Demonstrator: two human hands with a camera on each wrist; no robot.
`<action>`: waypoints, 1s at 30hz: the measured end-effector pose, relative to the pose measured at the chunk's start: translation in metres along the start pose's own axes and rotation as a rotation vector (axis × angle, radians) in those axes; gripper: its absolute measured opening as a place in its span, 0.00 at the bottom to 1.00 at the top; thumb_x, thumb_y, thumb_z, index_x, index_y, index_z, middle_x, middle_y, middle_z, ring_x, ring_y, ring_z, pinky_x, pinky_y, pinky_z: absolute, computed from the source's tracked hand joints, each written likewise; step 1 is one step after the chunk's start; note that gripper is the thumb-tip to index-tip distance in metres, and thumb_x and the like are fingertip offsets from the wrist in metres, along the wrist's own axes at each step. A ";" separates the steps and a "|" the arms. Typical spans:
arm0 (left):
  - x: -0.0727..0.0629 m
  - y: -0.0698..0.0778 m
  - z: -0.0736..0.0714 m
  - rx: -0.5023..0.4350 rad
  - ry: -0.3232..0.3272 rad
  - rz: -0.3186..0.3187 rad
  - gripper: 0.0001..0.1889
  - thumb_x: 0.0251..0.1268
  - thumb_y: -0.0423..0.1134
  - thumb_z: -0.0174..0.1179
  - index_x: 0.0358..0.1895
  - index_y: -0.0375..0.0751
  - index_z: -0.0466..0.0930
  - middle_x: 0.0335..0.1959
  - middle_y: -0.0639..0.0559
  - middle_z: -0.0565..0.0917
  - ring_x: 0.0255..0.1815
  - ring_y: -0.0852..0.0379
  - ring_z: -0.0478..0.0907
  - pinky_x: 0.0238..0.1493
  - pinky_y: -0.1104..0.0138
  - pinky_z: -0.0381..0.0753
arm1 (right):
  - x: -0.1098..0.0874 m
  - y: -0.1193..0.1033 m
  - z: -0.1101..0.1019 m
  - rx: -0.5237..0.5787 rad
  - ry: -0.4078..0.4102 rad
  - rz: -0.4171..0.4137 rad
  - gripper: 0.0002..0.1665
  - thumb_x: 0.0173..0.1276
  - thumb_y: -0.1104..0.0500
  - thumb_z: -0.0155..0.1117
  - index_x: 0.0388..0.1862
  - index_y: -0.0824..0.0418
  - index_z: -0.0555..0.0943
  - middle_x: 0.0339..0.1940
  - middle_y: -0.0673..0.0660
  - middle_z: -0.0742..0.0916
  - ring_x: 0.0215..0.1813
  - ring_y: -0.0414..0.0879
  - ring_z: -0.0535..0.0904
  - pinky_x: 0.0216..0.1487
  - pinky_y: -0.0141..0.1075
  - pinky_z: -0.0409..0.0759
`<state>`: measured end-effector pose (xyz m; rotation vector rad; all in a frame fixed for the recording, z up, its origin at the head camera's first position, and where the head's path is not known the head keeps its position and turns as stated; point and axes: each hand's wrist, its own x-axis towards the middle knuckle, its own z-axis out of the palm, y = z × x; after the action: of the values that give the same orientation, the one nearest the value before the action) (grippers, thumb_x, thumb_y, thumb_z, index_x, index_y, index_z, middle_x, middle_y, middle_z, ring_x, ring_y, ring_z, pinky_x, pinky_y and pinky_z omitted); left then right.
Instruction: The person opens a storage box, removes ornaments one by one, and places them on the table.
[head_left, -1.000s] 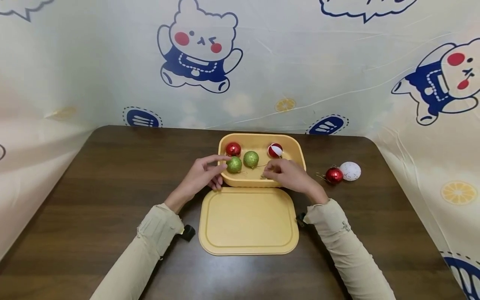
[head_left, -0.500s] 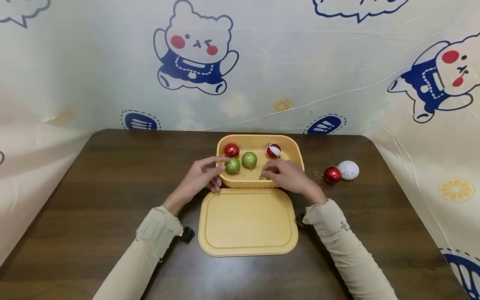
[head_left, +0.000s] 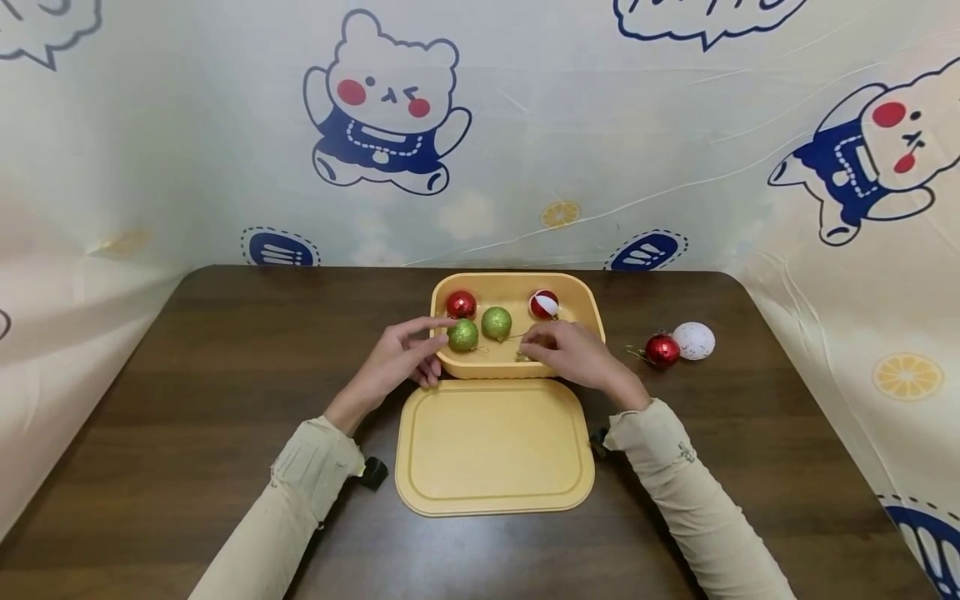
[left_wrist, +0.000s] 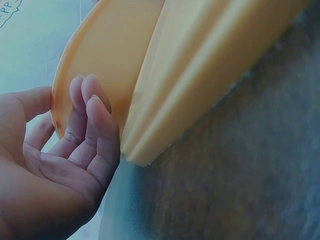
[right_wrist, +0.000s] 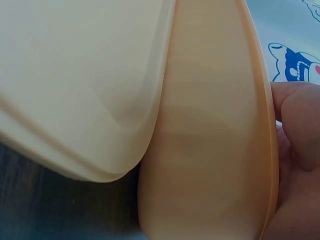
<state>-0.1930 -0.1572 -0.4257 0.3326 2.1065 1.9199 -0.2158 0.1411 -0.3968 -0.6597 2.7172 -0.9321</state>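
Note:
A yellow box holds two green glitter balls, a red ball and a red-and-white ball. My left hand is at its left front corner. The index finger reaches straight over the rim beside one green ball; the thumb crosses the rim. In the left wrist view the other fingers bend along the outer wall. My right hand reaches over the right front rim, fingertips bent together inside at a small gold-coloured thing, mostly hidden under them. In the right wrist view the box wall hides those fingertips.
A yellow lid lies flat on the brown table in front of the box. Right of the box are a red ball with a gold hanging loop and a white speckled ball. A patterned cloth hangs behind.
The scene has shifted slightly left and down in the head view. Both hands stay at the same places on the box, and the balls keep their positions.

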 end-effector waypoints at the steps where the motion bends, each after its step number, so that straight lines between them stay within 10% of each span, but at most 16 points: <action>1: 0.000 0.000 0.000 0.002 0.000 -0.001 0.21 0.74 0.45 0.59 0.66 0.44 0.76 0.24 0.34 0.82 0.19 0.50 0.80 0.24 0.59 0.85 | 0.000 0.000 0.000 0.003 0.005 -0.003 0.12 0.73 0.49 0.64 0.47 0.53 0.85 0.31 0.47 0.86 0.31 0.43 0.78 0.33 0.38 0.77; 8: 0.000 0.001 0.002 0.008 0.003 -0.007 0.20 0.74 0.45 0.59 0.65 0.46 0.77 0.23 0.38 0.83 0.19 0.50 0.80 0.24 0.58 0.85 | -0.003 0.002 -0.002 0.109 0.066 -0.035 0.22 0.69 0.53 0.70 0.58 0.60 0.79 0.36 0.54 0.87 0.36 0.45 0.82 0.38 0.38 0.81; 21: 0.001 -0.001 0.000 0.025 -0.006 -0.011 0.20 0.75 0.45 0.57 0.66 0.46 0.76 0.23 0.37 0.82 0.19 0.50 0.80 0.22 0.60 0.84 | -0.010 -0.002 -0.022 0.287 0.106 -0.092 0.10 0.67 0.64 0.69 0.46 0.65 0.83 0.42 0.59 0.86 0.46 0.51 0.83 0.54 0.48 0.81; 30: 0.000 0.000 0.000 0.041 -0.026 -0.010 0.21 0.76 0.48 0.56 0.66 0.46 0.75 0.25 0.33 0.81 0.20 0.49 0.81 0.23 0.60 0.84 | -0.021 -0.004 -0.044 0.353 0.103 -0.008 0.12 0.69 0.61 0.68 0.51 0.61 0.82 0.51 0.59 0.84 0.48 0.59 0.85 0.47 0.50 0.85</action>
<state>-0.1930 -0.1577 -0.4256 0.3521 2.1290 1.8594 -0.2095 0.1714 -0.3592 -0.5653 2.5357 -1.4375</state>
